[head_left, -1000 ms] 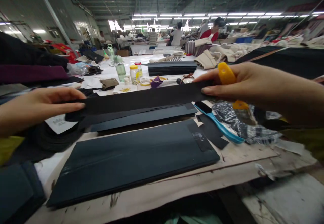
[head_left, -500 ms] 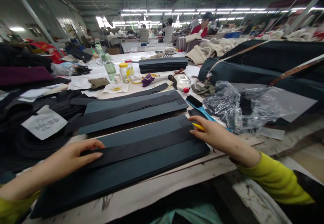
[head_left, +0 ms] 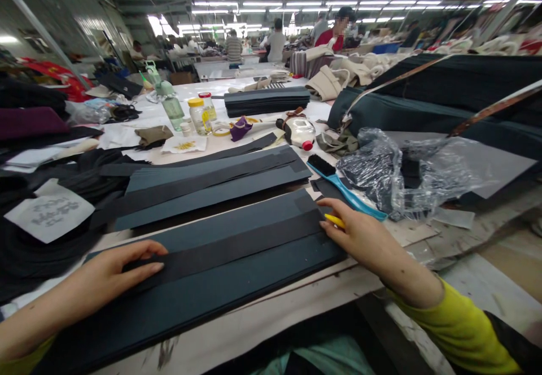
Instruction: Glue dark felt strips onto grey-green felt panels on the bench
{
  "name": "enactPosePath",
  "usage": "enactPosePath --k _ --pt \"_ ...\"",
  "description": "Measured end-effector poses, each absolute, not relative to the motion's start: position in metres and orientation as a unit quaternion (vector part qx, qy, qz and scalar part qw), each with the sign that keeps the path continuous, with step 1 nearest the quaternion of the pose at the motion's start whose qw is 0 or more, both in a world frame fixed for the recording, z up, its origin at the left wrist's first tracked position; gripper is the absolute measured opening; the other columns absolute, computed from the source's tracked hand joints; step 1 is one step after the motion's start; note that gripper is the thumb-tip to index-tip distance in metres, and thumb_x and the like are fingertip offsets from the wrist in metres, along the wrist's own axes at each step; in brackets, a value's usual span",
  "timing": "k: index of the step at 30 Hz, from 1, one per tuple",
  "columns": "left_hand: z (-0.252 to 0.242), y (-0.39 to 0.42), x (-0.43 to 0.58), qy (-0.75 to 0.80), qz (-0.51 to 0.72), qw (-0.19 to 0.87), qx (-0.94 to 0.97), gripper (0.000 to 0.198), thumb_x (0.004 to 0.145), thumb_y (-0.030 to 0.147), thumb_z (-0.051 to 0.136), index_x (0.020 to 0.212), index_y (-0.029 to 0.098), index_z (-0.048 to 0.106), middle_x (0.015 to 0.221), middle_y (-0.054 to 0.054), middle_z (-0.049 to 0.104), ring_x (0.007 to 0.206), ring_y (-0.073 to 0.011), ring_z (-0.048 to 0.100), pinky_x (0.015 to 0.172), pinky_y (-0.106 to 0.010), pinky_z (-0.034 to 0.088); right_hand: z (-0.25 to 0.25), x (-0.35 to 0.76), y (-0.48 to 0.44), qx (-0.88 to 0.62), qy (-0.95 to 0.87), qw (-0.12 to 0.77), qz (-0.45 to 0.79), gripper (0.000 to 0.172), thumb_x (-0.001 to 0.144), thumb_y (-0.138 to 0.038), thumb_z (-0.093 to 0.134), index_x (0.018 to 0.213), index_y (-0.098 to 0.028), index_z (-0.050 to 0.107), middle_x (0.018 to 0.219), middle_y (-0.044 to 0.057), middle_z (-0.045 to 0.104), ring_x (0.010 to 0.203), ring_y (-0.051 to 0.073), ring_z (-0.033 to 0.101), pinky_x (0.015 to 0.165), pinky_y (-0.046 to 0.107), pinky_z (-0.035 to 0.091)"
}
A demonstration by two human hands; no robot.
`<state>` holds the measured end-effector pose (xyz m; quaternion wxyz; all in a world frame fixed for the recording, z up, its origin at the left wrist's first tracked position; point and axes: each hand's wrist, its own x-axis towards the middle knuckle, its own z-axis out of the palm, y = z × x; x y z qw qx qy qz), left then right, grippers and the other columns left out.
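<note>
A long black strip (head_left: 237, 246) lies lengthwise on a dark green fabric panel (head_left: 203, 290) at the table's near edge. My left hand (head_left: 112, 273) presses flat on the strip's left end, fingers stretched out. My right hand (head_left: 359, 234) rests on the strip's right end, fingers curled around a yellow-handled tool (head_left: 335, 221) tucked in the palm. Both sleeves are yellow-green.
More dark strips and panels (head_left: 212, 180) lie just beyond. A blue-handled brush (head_left: 345, 190), crumpled clear plastic (head_left: 406, 174) and a white bottle with red cap (head_left: 300, 132) sit to the right. Jars (head_left: 197, 115), black fabric (head_left: 51, 234) and a paper label lie left. Other people work far behind.
The strip, held up in the air between both hands a second ago, has been lowered and laid on the green panel; both hands now press its ends down.
</note>
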<state>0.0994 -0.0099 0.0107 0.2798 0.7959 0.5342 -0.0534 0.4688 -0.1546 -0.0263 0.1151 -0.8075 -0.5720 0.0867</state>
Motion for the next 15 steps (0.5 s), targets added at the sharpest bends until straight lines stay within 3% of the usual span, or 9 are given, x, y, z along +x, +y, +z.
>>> enactPosePath --k 7,15 --pt "0.0119 -0.0079 0.1053 0.542 -0.052 0.287 0.788 0.044 0.061 0.058 0.048 0.092 0.031 0.064 0.100 0.004 0.069 0.097 -0.0234 0.061 0.086 -0.030 0.044 -0.0180 0.4665 -0.1479 -0.819 -0.566 0.066 0.061 0.040 0.085 -0.026 0.046 0.124 -0.024 0.044 0.082 0.004 0.063 0.074 0.022 0.061 0.059 0.027 0.037" --pt "0.0091 -0.0047 0.1083 0.531 -0.071 0.287 0.794 0.047 0.063 0.058 0.045 0.095 0.029 0.062 0.102 0.003 0.068 0.097 -0.0229 0.060 0.085 -0.029 0.044 -0.0196 0.4700 -0.1459 -0.830 -0.550 0.066 0.065 0.038 0.085 -0.028 0.047 0.123 -0.023 0.045 0.088 0.005 0.064 0.077 0.022 0.061 0.064 0.027 0.039"
